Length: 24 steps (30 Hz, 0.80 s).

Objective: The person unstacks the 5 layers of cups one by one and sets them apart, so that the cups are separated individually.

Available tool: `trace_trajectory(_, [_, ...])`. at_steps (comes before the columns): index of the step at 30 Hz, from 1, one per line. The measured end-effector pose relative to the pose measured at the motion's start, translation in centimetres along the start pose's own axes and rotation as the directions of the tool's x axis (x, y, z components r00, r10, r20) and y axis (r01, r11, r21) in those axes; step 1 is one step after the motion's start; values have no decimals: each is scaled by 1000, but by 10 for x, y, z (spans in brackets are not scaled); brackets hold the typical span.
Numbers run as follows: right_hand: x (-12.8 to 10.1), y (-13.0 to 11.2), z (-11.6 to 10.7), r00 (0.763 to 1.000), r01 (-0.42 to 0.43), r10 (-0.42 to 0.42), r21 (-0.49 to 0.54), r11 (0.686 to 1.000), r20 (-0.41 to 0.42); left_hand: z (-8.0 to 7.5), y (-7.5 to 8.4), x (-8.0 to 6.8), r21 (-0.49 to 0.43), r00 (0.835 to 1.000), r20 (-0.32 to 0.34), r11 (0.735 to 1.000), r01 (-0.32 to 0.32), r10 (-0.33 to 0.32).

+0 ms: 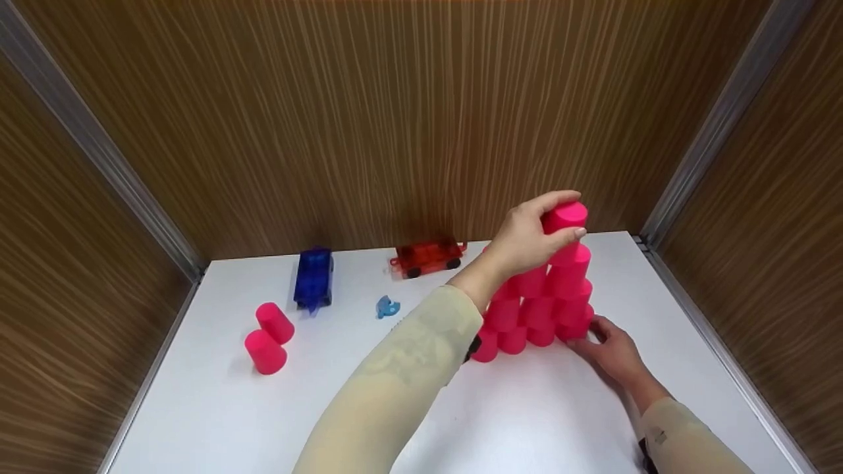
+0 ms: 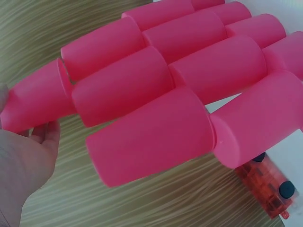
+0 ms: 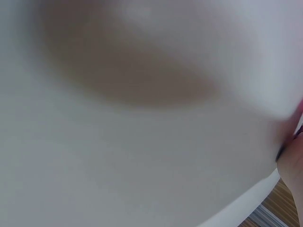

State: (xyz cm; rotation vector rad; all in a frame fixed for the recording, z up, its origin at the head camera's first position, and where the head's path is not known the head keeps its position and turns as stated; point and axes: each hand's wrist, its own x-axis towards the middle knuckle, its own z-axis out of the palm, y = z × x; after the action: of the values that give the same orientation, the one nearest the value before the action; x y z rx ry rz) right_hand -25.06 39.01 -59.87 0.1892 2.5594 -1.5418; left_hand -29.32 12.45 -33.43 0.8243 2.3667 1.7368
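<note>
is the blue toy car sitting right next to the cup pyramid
No, the blue toy car stands apart on the left of the table, away from the cup pyramid.

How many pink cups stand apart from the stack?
2, at the left of the table: a rear cup and a front cup, close together.

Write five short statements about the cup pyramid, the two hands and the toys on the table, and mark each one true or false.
1. The left hand grips the top cup of the pink pyramid. True.
2. The right hand is raised high above the pyramid. False: it rests on the table, touching the pyramid's bottom right corner.
3. Two loose pink cups stand at the left of the table. True.
4. The blue toy car sits on top of the pyramid. False: it stands on the table near the back wall.
5. The red toy car is held in a hand. False: it sits alone on the table.
</note>
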Motion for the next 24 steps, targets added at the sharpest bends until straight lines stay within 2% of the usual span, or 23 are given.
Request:
trace_trajectory(4, [3,1,-1,1000,7,-7,-22,1000,-11,-15,5,-4,-29,999,-12,998,-52,52])
trace_trajectory(11, [6,5,-4,1000,-6,6,-38,999,-2,-58,9,-22,9,988,-71,991,-134,134])
trace_trajectory(19, [12,4,-5,1000,2,-2,-49,999,8,-111,4,-55,77,980,-149,990,-120,131])
trace_trajectory(24, [13,5,-3,1000,10,-9,-47,999,14,-139,-5,-78,73,973,-203,992,-100,113])
